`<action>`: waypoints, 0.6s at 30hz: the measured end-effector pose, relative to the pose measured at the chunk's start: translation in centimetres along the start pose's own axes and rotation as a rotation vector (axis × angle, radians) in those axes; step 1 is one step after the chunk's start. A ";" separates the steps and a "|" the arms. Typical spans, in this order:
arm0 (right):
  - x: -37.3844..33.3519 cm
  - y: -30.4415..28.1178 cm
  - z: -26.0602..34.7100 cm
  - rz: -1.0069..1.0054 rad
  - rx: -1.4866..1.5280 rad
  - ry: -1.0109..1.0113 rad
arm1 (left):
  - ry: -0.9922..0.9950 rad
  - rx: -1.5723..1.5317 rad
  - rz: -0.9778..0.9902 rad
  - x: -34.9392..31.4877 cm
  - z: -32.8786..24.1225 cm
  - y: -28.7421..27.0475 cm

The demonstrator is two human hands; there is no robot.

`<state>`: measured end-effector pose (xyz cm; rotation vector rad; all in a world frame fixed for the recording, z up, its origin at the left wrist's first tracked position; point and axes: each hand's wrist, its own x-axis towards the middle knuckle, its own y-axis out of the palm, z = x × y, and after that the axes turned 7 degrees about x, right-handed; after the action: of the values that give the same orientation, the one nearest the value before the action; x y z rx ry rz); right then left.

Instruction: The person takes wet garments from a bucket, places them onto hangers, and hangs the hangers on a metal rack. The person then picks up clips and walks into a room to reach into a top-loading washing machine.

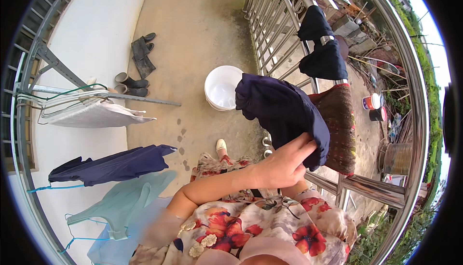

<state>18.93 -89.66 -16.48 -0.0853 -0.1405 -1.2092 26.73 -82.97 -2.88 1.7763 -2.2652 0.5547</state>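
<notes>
A dark navy garment (284, 113) hangs bunched in front of me, beside the metal railing. My left hand (284, 166) reaches across my body and pinches its near right edge between thumb and fingers. Of my right arm only a little of the forearm shows, below the left hand. My right hand is hidden behind the left hand and the cloth, so its fingers cannot be seen. A brown patterned cloth (340, 130) with a red edge lies over the railing just right of the garment. A white bucket (222, 89) stands on the floor beyond, with no water or clothes visible inside.
On the left, a metal drying rack (67, 67) carries a whitish cloth (96, 115), a navy garment (113, 166) and a pale teal garment (123, 202). Black boots (140, 53) stand by the white wall. Dark cloths (323, 60) hang on the steel railing (270, 33).
</notes>
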 end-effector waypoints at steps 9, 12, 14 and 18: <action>-11.4 -3.4 4.9 0.131 -0.166 -0.121 | -0.236 0.781 -0.469 -12.0 3.2 1.2; -14.0 -2.8 7.0 0.342 -0.721 -0.222 | -0.277 0.845 -0.376 -15.0 2.5 1.3; -16.8 -3.7 3.4 0.438 -0.243 0.031 | -0.336 0.734 -0.515 -14.7 0.6 2.8; -22.7 -1.9 3.5 0.770 -0.995 0.560 | -0.424 0.157 -0.763 -13.9 -2.7 1.2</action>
<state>9.09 -68.84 -16.56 -0.6015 0.9229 -0.3982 28.91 -69.28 -5.99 2.8181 -1.5427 0.2126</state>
